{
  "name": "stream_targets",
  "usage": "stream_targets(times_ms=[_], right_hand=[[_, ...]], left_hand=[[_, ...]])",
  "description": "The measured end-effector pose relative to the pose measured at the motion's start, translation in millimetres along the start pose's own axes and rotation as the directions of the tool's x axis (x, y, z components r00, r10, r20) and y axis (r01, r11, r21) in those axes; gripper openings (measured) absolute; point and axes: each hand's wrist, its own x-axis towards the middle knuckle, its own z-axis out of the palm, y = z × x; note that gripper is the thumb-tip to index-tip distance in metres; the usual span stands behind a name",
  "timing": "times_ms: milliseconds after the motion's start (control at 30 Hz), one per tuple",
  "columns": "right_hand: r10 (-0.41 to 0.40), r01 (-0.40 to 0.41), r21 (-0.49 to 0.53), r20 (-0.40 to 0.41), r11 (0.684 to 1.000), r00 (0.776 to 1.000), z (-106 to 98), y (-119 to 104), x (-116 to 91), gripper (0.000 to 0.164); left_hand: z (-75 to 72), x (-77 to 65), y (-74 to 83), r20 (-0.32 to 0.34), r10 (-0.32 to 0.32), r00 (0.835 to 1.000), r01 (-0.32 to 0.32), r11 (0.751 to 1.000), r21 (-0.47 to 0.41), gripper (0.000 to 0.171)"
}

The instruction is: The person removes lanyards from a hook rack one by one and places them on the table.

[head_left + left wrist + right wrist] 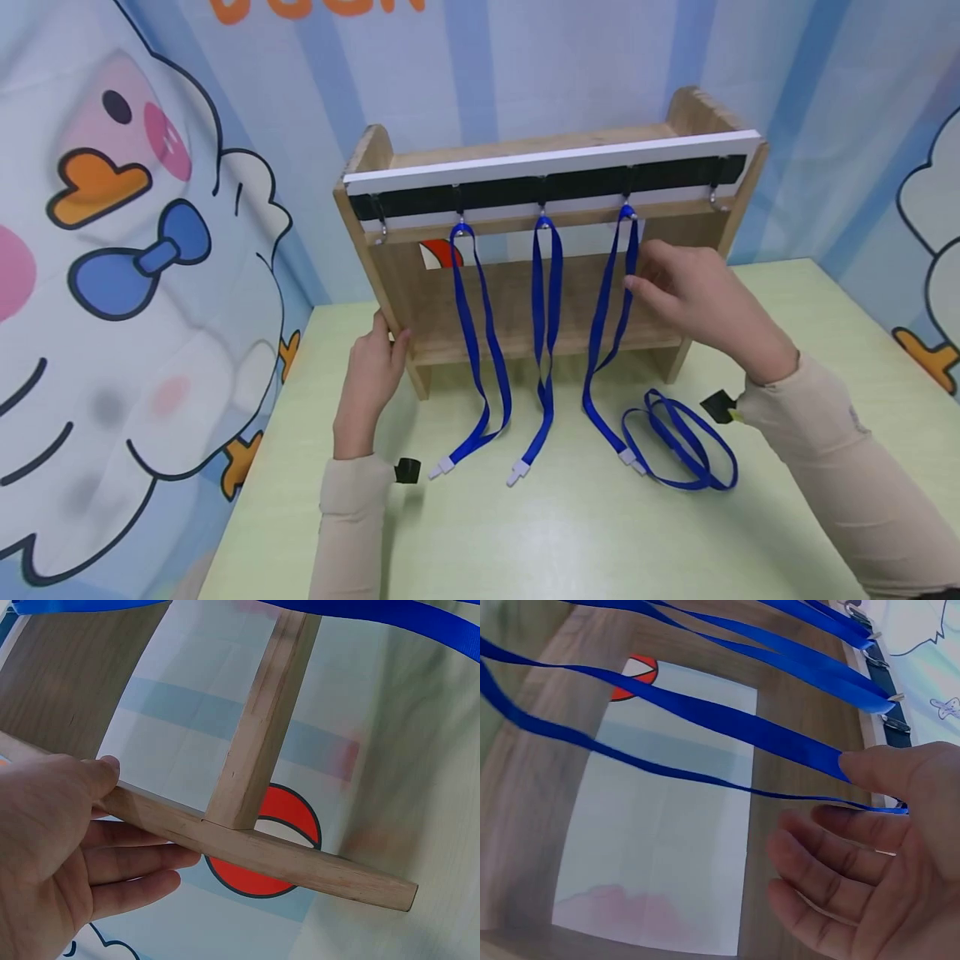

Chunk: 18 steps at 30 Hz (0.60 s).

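My left hand grips the left side panel of a wooden rack, low down. In the left wrist view its thumb lies over the panel's edge and the fingers extend along the other side. A blue lanyard hangs from a hook on the rack, and my right hand is beside its upper part. The thumb touches one strand of this lanyard, while the other fingers are loosely bent, apart from the strap. Two more blue lanyards hang to the left, their white clips lying on the table.
Another blue lanyard lies coiled on the pale green table, the third lanyard's clip at its edge. Metal hooks line the rack's black strip. Behind stands a cloth backdrop with cartoon ducks.
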Motion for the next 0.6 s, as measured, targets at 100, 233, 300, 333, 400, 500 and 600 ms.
stream_targets(times_ms=[100, 233, 300, 333, 400, 500, 600], right_hand=[[-0.032, 0.032, -0.003, -0.052, 0.999, 0.998, -2.6, -2.6, 3.9, 0.014], [-0.073, 0.074, 0.002, -0.138, 0.997, 0.988, -6.6, -6.9, 8.4, 0.014], [-0.076, 0.079, 0.01, -0.185, 0.997, 0.98, -8.3, -8.5, 10.8, 0.015], [-0.076, 0.081, 0.016, -0.207, 0.997, 0.976, -9.2, -9.3, 12.1, 0.015], [-0.07, 0.078, 0.023, -0.247, 0.997, 0.967, -11.0, -10.7, 15.0, 0.017], [-0.063, 0.077, 0.037, -0.297, 0.996, 0.953, -13.7, -12.7, 19.4, 0.017], [-0.06, 0.08, 0.046, -0.337, 0.996, 0.94, -16.5, -15.4, 22.0, 0.014]], left_hand=[[1.3, 0.4, -0.9, 0.002, 0.001, 1.0, -0.001, 1.0, -0.004, 0.047], [1.4, 1.1, -0.6, -0.001, 0.0, 1.0, 0.0, 1.0, -0.005, 0.047], [1.4, 1.3, -0.3, 0.002, -0.007, 1.0, 0.007, 1.0, -0.006, 0.047], [1.5, 1.5, -0.4, 0.002, -0.01, 1.0, 0.011, 1.0, -0.007, 0.047], [1.6, 1.8, -0.3, 0.006, -0.017, 1.0, 0.017, 1.0, -0.009, 0.048], [1.2, 1.7, 0.0, 0.007, -0.018, 1.0, 0.018, 1.0, -0.012, 0.048], [0.8, 1.3, -0.3, 0.005, -0.014, 1.0, 0.014, 1.0, -0.01, 0.048]])
